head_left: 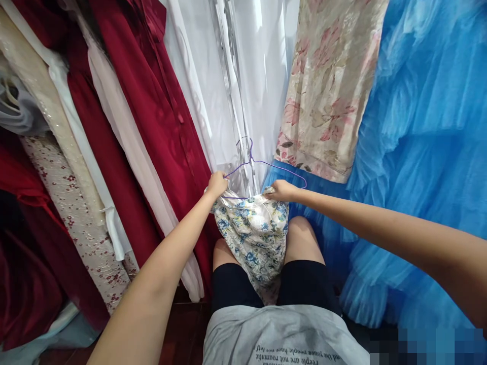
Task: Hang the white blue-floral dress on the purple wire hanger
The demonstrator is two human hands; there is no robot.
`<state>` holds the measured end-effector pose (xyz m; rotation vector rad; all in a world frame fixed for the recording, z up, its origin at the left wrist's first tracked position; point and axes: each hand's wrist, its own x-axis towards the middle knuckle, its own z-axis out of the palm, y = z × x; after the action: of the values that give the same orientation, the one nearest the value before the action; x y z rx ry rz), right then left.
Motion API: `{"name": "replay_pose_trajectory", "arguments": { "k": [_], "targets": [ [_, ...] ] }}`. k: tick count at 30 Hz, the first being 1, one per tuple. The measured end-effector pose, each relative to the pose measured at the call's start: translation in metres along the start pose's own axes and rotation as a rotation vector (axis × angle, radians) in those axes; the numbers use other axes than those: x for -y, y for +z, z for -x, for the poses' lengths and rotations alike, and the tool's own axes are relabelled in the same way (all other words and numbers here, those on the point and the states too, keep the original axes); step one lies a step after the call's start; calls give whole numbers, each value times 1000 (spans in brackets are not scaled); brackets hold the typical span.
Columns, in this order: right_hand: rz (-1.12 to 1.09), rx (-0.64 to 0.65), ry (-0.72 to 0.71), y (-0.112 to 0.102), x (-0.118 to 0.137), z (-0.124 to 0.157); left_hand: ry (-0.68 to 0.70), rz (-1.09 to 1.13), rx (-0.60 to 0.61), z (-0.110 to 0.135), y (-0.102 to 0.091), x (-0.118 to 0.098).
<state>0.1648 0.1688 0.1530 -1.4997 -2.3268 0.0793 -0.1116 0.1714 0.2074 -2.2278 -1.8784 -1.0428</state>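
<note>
A white dress with blue flowers (251, 233) hangs between my two hands, its lower part falling between my legs. My left hand (217, 184) is closed at the left end of a thin purple hanger (272, 165), gripping the dress's upper edge there. My right hand (283, 191) pinches the other side of the dress's upper edge. The hanger's right end sticks out free of the dress, just beyond my right hand. Its hook points away from me, in front of the white cloth. The fingertips of my left hand are partly hidden.
Dark red dresses (140, 101) and a pale pink one (125, 126) hang on the left. Ahead is white cloth (262, 61) with a metal pole (232, 66). A beige floral garment (327, 91) and a blue tulle dress (429, 152) hang on the right.
</note>
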Motion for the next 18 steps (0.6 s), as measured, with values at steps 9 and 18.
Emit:
{"name": "replay_pose_trajectory", "arguments": {
  "k": [9, 18],
  "targets": [
    [-15, 32, -23, -30, 16, 14, 13, 20, -90, -7, 13, -24],
    [-245, -473, 58, -51, -35, 80, 81, -40, -113, -8, 14, -6]
  ]
}}
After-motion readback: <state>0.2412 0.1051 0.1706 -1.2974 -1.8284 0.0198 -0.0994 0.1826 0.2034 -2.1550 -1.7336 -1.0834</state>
